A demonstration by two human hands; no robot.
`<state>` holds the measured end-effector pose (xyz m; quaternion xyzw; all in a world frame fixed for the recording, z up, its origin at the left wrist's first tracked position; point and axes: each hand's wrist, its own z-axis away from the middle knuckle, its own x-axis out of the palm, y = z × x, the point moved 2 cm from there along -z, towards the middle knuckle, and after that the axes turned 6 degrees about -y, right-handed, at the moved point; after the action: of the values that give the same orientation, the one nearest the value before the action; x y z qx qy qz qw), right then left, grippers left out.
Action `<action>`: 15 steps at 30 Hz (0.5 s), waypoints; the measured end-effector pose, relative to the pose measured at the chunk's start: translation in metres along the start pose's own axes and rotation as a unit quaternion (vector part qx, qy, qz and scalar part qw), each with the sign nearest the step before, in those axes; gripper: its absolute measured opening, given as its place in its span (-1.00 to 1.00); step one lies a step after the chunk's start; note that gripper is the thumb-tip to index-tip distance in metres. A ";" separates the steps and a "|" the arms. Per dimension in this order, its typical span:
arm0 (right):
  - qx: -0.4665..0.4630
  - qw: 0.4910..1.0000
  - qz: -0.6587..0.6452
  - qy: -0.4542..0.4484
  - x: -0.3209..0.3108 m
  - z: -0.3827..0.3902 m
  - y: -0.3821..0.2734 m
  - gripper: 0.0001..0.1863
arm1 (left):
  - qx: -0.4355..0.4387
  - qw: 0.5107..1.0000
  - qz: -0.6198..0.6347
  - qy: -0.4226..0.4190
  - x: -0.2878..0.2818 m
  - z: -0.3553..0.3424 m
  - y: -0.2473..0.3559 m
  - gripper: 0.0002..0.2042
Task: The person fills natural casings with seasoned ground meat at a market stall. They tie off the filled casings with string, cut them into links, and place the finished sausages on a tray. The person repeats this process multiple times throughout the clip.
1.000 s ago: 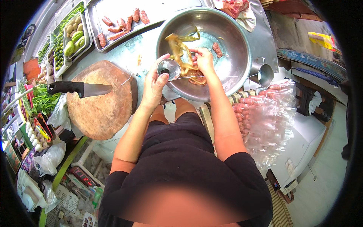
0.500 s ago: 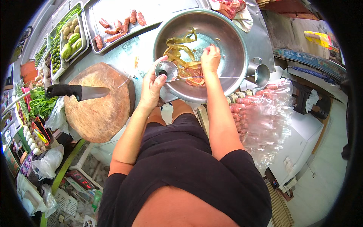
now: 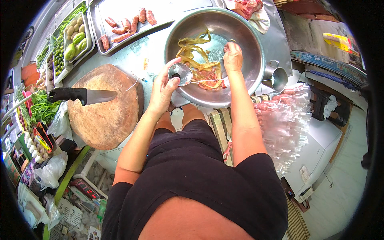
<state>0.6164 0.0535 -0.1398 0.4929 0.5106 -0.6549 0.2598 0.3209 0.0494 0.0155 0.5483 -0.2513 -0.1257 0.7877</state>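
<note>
Head view: a person stands at a steel counter [image 3: 132, 52], looking down over both bare arms into a wide metal bowl [image 3: 248, 68].
Left hand: the left hand [image 3: 164, 90] holds a small metal funnel [image 3: 181, 73] at the near rim of the bowl, thumb and fingers pinched around its cone.
Right hand: the right hand [image 3: 233, 58] is down inside the bowl, fingers curled together on the pale strips there; just what they pinch I cannot tell.
Casing strips: long yellowish strips [image 3: 192, 52] lie looped across the bowl floor, running toward a pinkish mass [image 3: 208, 78] just beside the funnel.
String: a thin pale thread [image 3: 240, 80] stretches across the near side of the bowl, right of the funnel.
Done so far: several finished reddish sausages [image 3: 128, 24] lie on a metal tray [image 3: 116, 10] behind the bowl, and more links show inside a clear plastic bag [image 3: 284, 116] at the right.
Left to do: judging by the strips lying loose and flat in the bowl, a good deal remains unfilled.
Chopping block: a round wooden block [image 3: 106, 108] sits to the left, a black-handled cleaver [image 3: 82, 96] lying on it, untouched.
Other items: a metal cup [image 3: 278, 78] stands right of the bowl; greens and limes [image 3: 60, 52] fill trays at the far left.
</note>
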 end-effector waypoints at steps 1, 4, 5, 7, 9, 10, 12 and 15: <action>-0.051 0.999 -0.006 0.003 0.001 0.001 -0.001 -0.69 | 0.003 1.000 0.012 -0.003 -0.002 -0.001 0.001 -0.24; -0.098 0.981 0.150 -0.072 0.007 0.008 -0.001 -0.69 | 0.004 0.999 0.040 -0.009 -0.006 -0.001 0.000 -0.30; -0.081 0.979 0.148 -0.116 0.009 0.011 0.001 -0.64 | 0.000 0.999 0.044 -0.005 -0.008 -0.001 -0.001 -0.29; -0.095 0.981 0.130 -0.107 0.007 0.016 0.003 -0.62 | 0.004 1.000 0.009 0.008 -0.010 -0.002 -0.002 -0.27; -0.096 0.978 0.142 -0.122 0.003 0.020 0.007 -0.58 | 0.008 0.999 0.027 0.015 -0.012 -0.002 -0.002 -0.28; -0.115 0.973 0.149 -0.130 0.002 0.021 0.009 -0.57 | 0.012 0.999 0.039 0.016 -0.012 -0.003 -0.002 -0.29; -0.137 0.968 0.167 -0.130 0.000 0.022 0.014 -0.57 | 0.006 0.999 0.050 0.021 -0.013 -0.005 0.000 -0.29; -0.123 0.972 0.163 -0.115 0.004 0.019 0.024 -0.54 | 0.013 0.998 0.056 0.020 -0.013 -0.007 0.004 -0.30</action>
<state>0.6279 0.0283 -0.1531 0.4548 0.4667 -0.5881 0.4790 0.3130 0.0627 0.0136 0.5459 -0.2674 -0.0667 0.7912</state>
